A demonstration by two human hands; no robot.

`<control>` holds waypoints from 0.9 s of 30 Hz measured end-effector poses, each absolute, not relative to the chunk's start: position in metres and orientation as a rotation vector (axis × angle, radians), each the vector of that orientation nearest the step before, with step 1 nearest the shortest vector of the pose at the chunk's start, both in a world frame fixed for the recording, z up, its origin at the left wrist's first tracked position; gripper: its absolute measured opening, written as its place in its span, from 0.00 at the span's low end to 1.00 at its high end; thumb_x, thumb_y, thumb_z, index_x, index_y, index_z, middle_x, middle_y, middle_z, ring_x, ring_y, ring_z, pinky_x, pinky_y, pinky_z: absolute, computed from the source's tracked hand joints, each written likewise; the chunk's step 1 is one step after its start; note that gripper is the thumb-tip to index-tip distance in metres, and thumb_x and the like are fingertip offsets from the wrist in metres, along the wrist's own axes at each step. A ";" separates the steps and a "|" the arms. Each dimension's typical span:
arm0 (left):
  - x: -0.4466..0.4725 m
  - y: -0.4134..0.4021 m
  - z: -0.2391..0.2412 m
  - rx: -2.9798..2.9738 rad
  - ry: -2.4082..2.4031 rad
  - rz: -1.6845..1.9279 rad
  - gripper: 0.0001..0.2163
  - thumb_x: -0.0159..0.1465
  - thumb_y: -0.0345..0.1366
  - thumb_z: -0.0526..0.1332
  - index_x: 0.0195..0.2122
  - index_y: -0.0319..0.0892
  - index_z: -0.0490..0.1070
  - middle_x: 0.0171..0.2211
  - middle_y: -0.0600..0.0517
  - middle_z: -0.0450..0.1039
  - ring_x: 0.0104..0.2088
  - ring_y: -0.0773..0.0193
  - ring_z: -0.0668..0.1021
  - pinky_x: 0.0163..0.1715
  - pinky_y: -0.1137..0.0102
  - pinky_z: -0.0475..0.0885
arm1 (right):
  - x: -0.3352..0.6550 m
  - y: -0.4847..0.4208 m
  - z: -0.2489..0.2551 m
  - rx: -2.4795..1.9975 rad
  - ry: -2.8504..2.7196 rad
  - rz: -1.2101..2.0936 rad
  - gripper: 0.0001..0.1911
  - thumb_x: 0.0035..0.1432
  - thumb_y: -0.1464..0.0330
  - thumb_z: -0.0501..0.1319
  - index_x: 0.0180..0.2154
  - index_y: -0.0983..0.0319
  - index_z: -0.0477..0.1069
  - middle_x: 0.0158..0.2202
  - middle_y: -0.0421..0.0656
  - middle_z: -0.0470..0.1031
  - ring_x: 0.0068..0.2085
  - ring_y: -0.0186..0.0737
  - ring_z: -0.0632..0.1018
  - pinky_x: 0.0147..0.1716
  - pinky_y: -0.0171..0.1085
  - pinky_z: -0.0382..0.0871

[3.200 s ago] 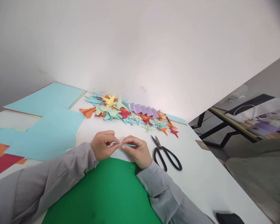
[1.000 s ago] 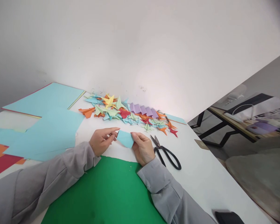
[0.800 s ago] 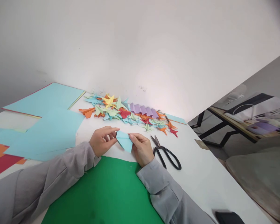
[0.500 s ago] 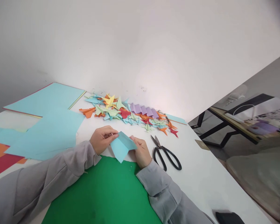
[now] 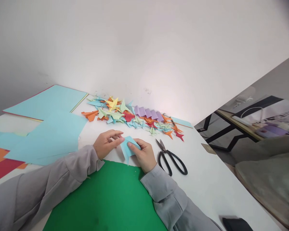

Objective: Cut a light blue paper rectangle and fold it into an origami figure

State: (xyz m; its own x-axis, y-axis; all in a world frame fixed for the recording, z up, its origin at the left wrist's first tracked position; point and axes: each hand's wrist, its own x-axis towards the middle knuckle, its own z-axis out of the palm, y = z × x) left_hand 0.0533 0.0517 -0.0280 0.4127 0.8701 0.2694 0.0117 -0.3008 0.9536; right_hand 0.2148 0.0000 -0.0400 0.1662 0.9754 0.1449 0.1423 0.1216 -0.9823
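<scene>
My left hand point(image 5: 107, 144) and my right hand point(image 5: 142, 154) meet over the white table point(image 5: 207, 179), just beyond a green sheet point(image 5: 106, 199). Between them is a small light-blue folded paper point(image 5: 126, 148). The right thumb and fingers pinch its right side, and the left fingertips pinch its upper left edge. Grey sleeves cover both forearms. Black scissors point(image 5: 170, 157) lie shut just right of my right hand.
A heap of folded paper shapes point(image 5: 135, 118) in several colours lies along the wall. Large light-blue sheets point(image 5: 50, 128) and red and orange pieces point(image 5: 2, 162) cover the left. A dark object point(image 5: 236, 223) sits at the near right edge. Beyond the table's right edge is floor and another table.
The blue paper, first a thin folded strip, was opened out, turned between both hands, and is now being folded smaller under the right thumb. The scissors have not moved.
</scene>
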 end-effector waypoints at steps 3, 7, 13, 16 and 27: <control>0.053 0.052 -0.032 1.759 0.798 1.053 0.16 0.49 0.34 0.63 0.41 0.39 0.73 0.33 0.48 0.72 0.33 0.64 0.73 0.25 0.73 0.72 | 0.215 0.001 -0.040 -1.275 -1.218 0.915 0.10 0.45 0.62 0.65 0.31 0.60 0.76 0.28 0.40 0.76 0.29 0.38 0.72 0.30 0.36 0.65; 0.052 0.053 -0.036 1.731 0.787 1.088 0.16 0.50 0.30 0.59 0.41 0.38 0.73 0.33 0.48 0.73 0.33 0.64 0.74 0.28 0.71 0.72 | 0.215 0.003 -0.044 -1.212 -1.090 0.985 0.12 0.42 0.64 0.67 0.32 0.59 0.75 0.31 0.41 0.77 0.32 0.39 0.74 0.33 0.37 0.67; 0.053 0.054 -0.035 1.656 0.802 1.090 0.14 0.51 0.32 0.59 0.40 0.37 0.73 0.33 0.47 0.75 0.33 0.63 0.75 0.30 0.69 0.72 | 0.213 0.002 -0.044 -1.100 -1.104 1.159 0.14 0.42 0.63 0.68 0.34 0.59 0.74 0.30 0.41 0.77 0.31 0.38 0.75 0.32 0.37 0.68; 0.053 0.055 -0.036 1.666 0.810 1.123 0.13 0.51 0.33 0.60 0.38 0.38 0.74 0.31 0.48 0.75 0.32 0.63 0.75 0.31 0.69 0.72 | 0.212 0.000 -0.042 -1.082 -1.166 1.199 0.14 0.42 0.63 0.68 0.33 0.59 0.75 0.29 0.41 0.77 0.31 0.38 0.75 0.32 0.37 0.68; 0.052 0.056 -0.030 1.673 0.836 1.100 0.12 0.49 0.32 0.59 0.35 0.38 0.75 0.26 0.51 0.72 0.27 0.66 0.74 0.23 0.74 0.67 | 0.211 -0.004 -0.037 -1.109 -1.294 1.203 0.11 0.43 0.61 0.67 0.29 0.60 0.75 0.24 0.39 0.74 0.25 0.34 0.71 0.26 0.34 0.63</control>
State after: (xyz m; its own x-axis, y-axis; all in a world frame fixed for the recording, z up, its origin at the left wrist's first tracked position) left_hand 0.0524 0.0556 -0.0302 0.3662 0.8831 0.2932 0.0457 -0.3318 0.9423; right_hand 0.2105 -0.0036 -0.0374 -0.0711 0.9941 0.0821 -0.0092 0.0816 -0.9966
